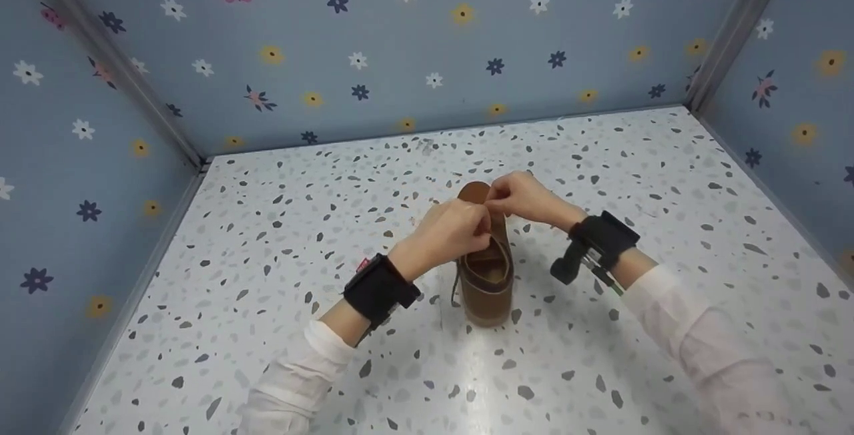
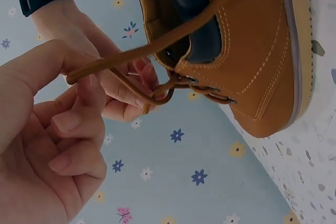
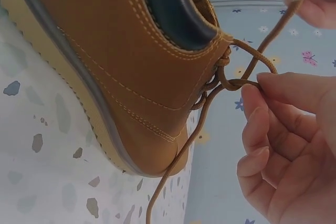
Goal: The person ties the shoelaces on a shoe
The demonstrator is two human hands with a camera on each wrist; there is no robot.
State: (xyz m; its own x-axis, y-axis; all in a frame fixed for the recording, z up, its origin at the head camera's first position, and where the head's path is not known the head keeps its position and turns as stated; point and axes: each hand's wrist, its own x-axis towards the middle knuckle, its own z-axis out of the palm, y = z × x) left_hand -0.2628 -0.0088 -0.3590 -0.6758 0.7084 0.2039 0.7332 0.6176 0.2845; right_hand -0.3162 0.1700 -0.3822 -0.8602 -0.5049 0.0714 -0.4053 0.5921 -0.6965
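A tan brown shoe (image 1: 487,298) with a dark padded collar (image 3: 176,11) stands upright on the speckled surface, its toe pointing away from me. Above its lacing, my left hand (image 1: 450,231) pinches a brown shoelace (image 2: 142,51) between thumb and forefinger. On the other side, my right hand (image 1: 527,198) pinches a lace loop (image 3: 244,82) at the thumb and fingertip. Laces cross near the top eyelets, as the right wrist view shows, and a loose lace end hangs down past the toe. In the head view the hands hide most of the lacing.
White terrazzo-patterned surface (image 1: 267,235) lies all round the shoe. Blue flowered panels (image 1: 400,35) rise at the back and both sides. A small red item (image 1: 362,264) shows beside the left wrist strap (image 1: 377,291).
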